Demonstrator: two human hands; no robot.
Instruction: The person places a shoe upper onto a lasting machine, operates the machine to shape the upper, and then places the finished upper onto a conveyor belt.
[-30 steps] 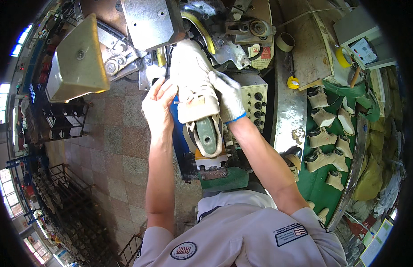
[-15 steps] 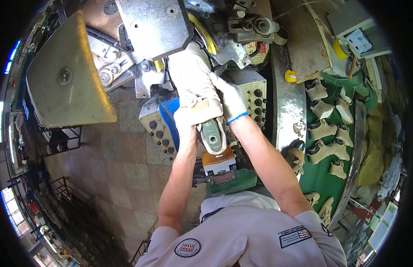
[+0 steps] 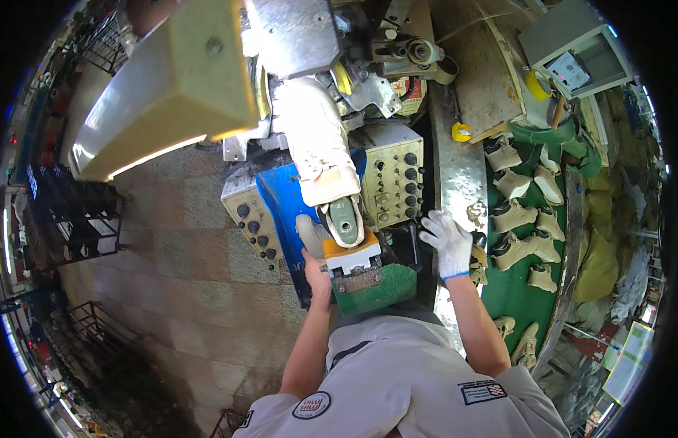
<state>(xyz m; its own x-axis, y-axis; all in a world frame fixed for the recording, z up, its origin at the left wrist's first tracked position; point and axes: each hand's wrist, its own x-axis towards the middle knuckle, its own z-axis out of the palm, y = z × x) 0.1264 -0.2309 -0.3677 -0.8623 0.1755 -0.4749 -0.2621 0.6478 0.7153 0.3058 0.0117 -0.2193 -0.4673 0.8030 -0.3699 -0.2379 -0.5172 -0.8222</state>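
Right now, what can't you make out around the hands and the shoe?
All in the head view:
Bare left hand: fingers mostly hidden behind the orange-and-white block; grip can't be told.
Cream shoe upper: toe end washed out by glare near the silver metal plate.
Tan shoe: partly covered by the white-gloved right hand.
Round black knobs on the beige control box: settings too small to read.
Yellowed angular cover: cut off by the top edge.

A yellow tape roll [image 3: 541, 85] is beside a grey box [image 3: 561, 40].
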